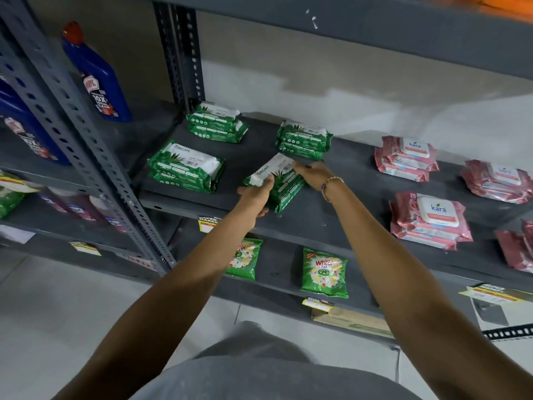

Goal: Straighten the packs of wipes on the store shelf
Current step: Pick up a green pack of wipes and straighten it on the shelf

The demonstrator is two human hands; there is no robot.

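Green-and-white film wraps the skewed pack of wipes (pixel 274 180), which sits crooked on top of another green pack near the front edge of the grey metal shelf (pixel 331 203). I hold it from two sides. My left hand (pixel 255 197) clasps its near-left end, fingers curled on the white panel. My right hand (pixel 310 171) lies flat against its far-right end, fingers extended and pressing, not closed round it. I judge this two-sided hold is meant to turn the pack square with the shelf edge without lifting it off the one below.

Three other green stacks stand on the same shelf: one at front left (pixel 186 167), one at back left (pixel 216 124), one at back centre (pixel 302 138). Each is two packs high, and the back-centre one lies just beyond my right fingertips. They form rough rows, so the pair under my hands appears to be the fourth position.

To the right, pink packs (pixel 429 220) lie in looser heaps, well apart from the green ones.

Limits of view: my left palm hides the near corner of the pack, so I cannot tell how far the thumb wraps under. The lower pack is largely covered. Small print on all packs is unreadable. The pink stacks at the far right are cut by the frame edge, so their count is uncertain. Blue bottles (pixel 98 79) in the adjoining bay are partly behind the upright. On the shelf below, the green sachets (pixel 324 272) are partly masked by my forearm.
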